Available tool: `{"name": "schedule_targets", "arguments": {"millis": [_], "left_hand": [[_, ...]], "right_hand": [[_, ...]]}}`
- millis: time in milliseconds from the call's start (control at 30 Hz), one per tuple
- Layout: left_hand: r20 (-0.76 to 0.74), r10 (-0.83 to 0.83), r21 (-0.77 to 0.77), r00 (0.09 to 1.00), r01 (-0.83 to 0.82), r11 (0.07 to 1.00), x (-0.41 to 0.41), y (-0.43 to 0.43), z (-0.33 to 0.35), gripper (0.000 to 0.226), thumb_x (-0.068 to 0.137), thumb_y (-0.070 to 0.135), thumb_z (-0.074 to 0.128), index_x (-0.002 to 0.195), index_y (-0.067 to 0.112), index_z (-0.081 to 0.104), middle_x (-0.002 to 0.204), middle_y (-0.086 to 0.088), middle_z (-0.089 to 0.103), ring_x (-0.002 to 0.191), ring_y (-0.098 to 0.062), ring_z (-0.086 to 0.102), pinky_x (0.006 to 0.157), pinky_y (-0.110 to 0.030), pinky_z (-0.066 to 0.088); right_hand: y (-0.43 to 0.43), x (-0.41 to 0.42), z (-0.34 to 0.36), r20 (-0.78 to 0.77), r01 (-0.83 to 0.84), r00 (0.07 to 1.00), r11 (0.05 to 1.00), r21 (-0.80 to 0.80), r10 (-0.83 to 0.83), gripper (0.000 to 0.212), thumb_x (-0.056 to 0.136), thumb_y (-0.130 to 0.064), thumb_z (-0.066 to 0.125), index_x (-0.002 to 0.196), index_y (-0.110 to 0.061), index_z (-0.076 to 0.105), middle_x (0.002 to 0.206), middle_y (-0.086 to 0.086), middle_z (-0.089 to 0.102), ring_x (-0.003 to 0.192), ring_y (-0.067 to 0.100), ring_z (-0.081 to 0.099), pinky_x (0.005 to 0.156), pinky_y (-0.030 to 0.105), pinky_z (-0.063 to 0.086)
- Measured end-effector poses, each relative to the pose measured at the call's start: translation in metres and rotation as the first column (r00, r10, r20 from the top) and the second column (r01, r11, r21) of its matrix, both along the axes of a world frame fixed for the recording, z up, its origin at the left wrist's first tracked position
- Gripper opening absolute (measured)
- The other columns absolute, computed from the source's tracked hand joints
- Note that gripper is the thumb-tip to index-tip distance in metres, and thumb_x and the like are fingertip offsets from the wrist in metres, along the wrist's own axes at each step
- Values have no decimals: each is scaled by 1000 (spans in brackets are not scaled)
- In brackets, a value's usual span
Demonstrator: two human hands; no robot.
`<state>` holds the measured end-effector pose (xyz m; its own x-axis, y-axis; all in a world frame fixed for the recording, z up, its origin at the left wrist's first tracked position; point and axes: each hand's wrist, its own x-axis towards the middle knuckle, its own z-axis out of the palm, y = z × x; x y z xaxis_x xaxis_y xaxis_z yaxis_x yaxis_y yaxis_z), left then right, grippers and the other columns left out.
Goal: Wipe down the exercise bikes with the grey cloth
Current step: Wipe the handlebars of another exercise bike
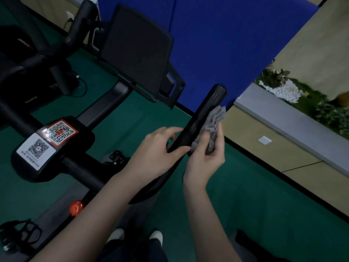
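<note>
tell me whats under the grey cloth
The cloth lies against the black handlebar, held by the right hand. The stretch of handlebar beneath it is covered; the left hand grips the handlebar beside it.

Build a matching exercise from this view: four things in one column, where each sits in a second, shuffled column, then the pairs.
1. grey fluffy cloth
2. round orange knob
3. white QR-code sticker
4. black flat screen

A. on the grey bike frame, low left
B. in front of the blue wall pad
C. gripped by the right hand against the black handlebar tube
D. on the black centre plate

Pairs: 1-C, 2-A, 3-D, 4-B.
</note>
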<state>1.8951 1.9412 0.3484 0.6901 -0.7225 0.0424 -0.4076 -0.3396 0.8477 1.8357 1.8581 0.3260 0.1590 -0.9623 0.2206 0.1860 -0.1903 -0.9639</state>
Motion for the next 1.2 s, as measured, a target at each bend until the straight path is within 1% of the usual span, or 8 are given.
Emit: {"name": "schedule_targets", "arguments": {"millis": [167,300,633,733,800,967,1100,1200], "left_hand": [[-15,10,-16,1000,-10,1000,0,-1,1,43,82,38,68,123,31,58,100,9,58,89,-11,55,75,-15,41],[-20,13,-19,1000,-14,1000,0,-2,0,42,82,38,68,122,32,58,99,10,57,88,-8,54,75,-8,40],[-4,11,2,1000,-11,1000,3,-2,1,44,81,41,67,124,31,57,96,16,55,89,-10,55,70,-5,38],[-26,-1,6,1000,1,1000,3,0,0,46,82,45,65,125,35,55,94,23,50,90,-7,54,70,-7,40],[-33,-5,3,999,5,1000,3,-1,-1,47,82,46,65,126,35,54,95,23,50,91,-5,54,69,-7,40],[-37,-13,-4,999,13,1000,6,-1,-1,46,81,45,66,125,34,55,95,21,52,89,-3,54,65,-7,41],[-40,-21,-5,999,21,1000,9,-2,-1,45,81,44,68,123,33,56,96,19,54,86,-3,55,65,-6,40],[-32,-25,8,999,25,1000,11,-3,0,45,80,44,68,123,33,56,96,18,55,85,-3,56,64,-8,41]], "right_hand": [[-31,12,8,199,-127,977,949,287,70,32,96,-8,53,123,-26,55,126,1,61,119,14,58,101,32,47],[-27,4,-1,273,-248,951,889,385,147,36,98,-11,50,134,-11,52,129,9,61,119,23,58,100,36,48],[-86,20,38,330,-462,873,822,334,358,30,100,-6,41,128,2,50,117,17,61,112,32,58,101,46,47],[-94,22,46,182,-400,912,892,210,366,31,99,-3,42,129,0,51,126,19,58,119,30,56,105,46,44],[-93,18,47,-34,-314,949,949,-18,313,29,98,-2,44,122,-11,57,129,14,58,122,23,54,107,40,42],[-91,15,49,-314,-318,933,812,-489,177,33,91,6,44,117,-3,62,120,7,59,120,13,52,103,22,40],[-105,18,68,-527,-479,830,715,-508,182,29,91,3,46,111,-5,65,114,1,61,112,8,54,97,16,39],[-120,26,98,-724,-685,641,615,-391,255,24,92,-4,49,103,-16,66,103,0,65,101,13,59,85,17,42]]}}
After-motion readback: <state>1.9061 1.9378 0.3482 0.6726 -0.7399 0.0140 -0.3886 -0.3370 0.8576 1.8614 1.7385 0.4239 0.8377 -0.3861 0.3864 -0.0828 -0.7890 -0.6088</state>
